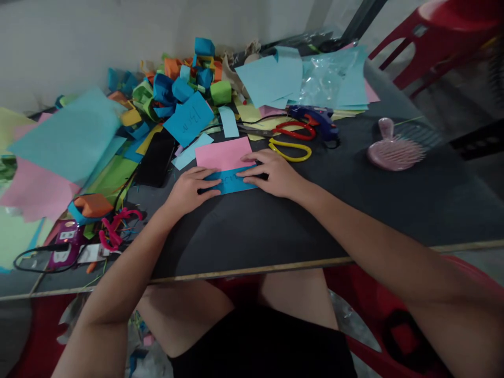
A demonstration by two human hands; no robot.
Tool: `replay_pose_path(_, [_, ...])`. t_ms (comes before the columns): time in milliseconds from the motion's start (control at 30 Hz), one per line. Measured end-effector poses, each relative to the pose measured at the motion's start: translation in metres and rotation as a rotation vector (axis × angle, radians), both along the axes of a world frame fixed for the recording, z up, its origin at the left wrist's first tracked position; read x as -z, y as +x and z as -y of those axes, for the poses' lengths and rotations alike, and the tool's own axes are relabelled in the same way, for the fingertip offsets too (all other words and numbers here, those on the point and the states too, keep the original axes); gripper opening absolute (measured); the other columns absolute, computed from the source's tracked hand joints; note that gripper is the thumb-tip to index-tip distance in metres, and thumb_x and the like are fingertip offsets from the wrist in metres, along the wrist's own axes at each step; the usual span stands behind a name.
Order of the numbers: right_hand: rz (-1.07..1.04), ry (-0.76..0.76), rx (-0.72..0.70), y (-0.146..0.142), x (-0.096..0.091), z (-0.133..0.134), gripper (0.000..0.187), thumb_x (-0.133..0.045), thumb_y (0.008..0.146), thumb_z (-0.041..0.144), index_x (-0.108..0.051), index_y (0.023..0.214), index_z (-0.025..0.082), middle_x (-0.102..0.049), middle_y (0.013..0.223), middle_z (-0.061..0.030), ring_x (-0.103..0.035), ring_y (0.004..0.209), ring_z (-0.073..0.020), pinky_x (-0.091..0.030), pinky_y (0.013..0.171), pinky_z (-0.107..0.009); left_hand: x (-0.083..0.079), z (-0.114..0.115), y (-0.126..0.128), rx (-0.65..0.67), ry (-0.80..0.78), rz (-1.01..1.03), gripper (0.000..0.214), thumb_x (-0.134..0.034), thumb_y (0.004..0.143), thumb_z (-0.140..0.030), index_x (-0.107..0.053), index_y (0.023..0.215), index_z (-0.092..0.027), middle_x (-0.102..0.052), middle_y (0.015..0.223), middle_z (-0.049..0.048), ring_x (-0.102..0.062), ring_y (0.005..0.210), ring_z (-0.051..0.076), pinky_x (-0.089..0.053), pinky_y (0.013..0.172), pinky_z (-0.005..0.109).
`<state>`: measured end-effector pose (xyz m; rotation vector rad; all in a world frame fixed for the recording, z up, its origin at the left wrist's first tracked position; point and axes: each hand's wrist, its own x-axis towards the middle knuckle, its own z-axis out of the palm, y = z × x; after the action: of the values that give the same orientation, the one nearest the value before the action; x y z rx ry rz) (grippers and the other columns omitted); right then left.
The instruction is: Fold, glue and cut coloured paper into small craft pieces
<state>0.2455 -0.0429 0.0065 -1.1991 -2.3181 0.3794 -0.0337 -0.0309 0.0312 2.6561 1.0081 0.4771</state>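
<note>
We take the pink paper as the clock's centre, with twelve o'clock pointing away from the person. The dark-grey, flat-topped table (236, 231) extends beneath everything. At eleven o'clock we see a heap of folded blue, green, orange and yellow paper pieces (164, 88); between nine and ten, a broad light-blue paper sheet (71, 134); at three, a pink, bristled hairbrush (394, 153). Both hands are open: the right hand (277, 176), fingers spread, rests at the papers' three-o'clock end; the left hand (192, 189) presses the nine-o'clock end with its fingers extended. Between them lie a pink rectangular paper (222, 152) and, along its six-o'clock side, a blue rectangular paper (232, 181) bearing dark handwriting, partly covered by fingers. We find a black, flat, rectangular phone (156, 159) at nine and a yellow loop-shaped handle (291, 157) at two.
</note>
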Motion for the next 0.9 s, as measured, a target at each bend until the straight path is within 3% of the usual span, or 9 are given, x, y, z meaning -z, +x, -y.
replay_pose_path(167, [-0.003, 0.020, -0.001, 0.002, 0.001, -0.003, 0.028, -0.055, 0.096, 0.043, -0.076, 0.111, 0.032, -0.065, 0.132, -0.0068, -0.057, 0.121, -0.0291, -0.047, 0.104, -0.057, -0.005, -0.005, -0.005, 0.045, -0.077, -0.066, 0.032, -0.067, 0.089, -0.039, -0.071, 0.119, -0.030, -0.061, 0.140, 0.0022, -0.056, 0.131, 0.024, -0.046, 0.111, 0.049])
replay_pose_path(300, [0.044, 0.070, -0.060, -0.006, -0.008, 0.008, 0.032, -0.049, 0.098, 0.031, -0.073, 0.118, 0.031, -0.059, 0.142, -0.0042, -0.053, 0.131, -0.0297, -0.043, 0.110, -0.058, -0.003, -0.003, -0.005, 0.039, -0.041, -0.079, 0.032, -0.067, 0.089, -0.038, -0.071, 0.120, -0.029, -0.062, 0.139, 0.0024, -0.056, 0.129, 0.022, -0.046, 0.111, 0.046])
replay_pose_path(400, [0.147, 0.050, -0.171, -0.021, -0.014, 0.027, 0.043, -0.040, 0.099, 0.025, -0.060, 0.137, 0.027, -0.048, 0.153, -0.0021, -0.043, 0.143, -0.0268, -0.037, 0.119, -0.054, 0.000, -0.003, -0.006, 0.032, -0.031, -0.078, 0.033, -0.066, 0.090, -0.038, -0.070, 0.121, -0.029, -0.062, 0.139, 0.0029, -0.056, 0.129, 0.022, -0.046, 0.111, 0.047])
replay_pose_path(533, [0.273, -0.062, -0.195, -0.033, -0.015, 0.052, 0.058, -0.036, 0.101, 0.037, -0.034, 0.155, 0.017, -0.034, 0.160, -0.0072, -0.033, 0.149, -0.0258, -0.032, 0.122, -0.050, 0.003, -0.003, -0.007, 0.028, -0.039, -0.072, 0.034, -0.064, 0.091, -0.038, -0.068, 0.124, -0.030, -0.060, 0.142, 0.0021, -0.055, 0.131, 0.022, -0.044, 0.111, 0.049])
replay_pose_path(700, [0.281, -0.109, -0.146, -0.016, -0.015, 0.063, 0.059, -0.035, 0.102, 0.045, -0.027, 0.158, 0.026, -0.032, 0.160, -0.0019, -0.031, 0.149, -0.0245, -0.033, 0.122, -0.049, 0.000, 0.000, -0.006, 0.009, -0.021, -0.101, 0.034, -0.063, 0.092, -0.038, -0.068, 0.124, -0.028, -0.059, 0.143, 0.0025, -0.057, 0.128, 0.023, -0.045, 0.109, 0.047])
replay_pose_path(900, [0.308, -0.102, -0.127, 0.009, -0.015, 0.068, 0.056, -0.035, 0.102, 0.044, -0.034, 0.155, 0.027, -0.038, 0.158, -0.0017, -0.039, 0.146, -0.0239, -0.037, 0.120, -0.050, -0.001, 0.002, -0.006, -0.034, -0.041, -0.145, 0.036, -0.061, 0.093, -0.041, -0.066, 0.127, -0.029, -0.055, 0.146, 0.0014, -0.054, 0.132, 0.025, -0.041, 0.112, 0.049])
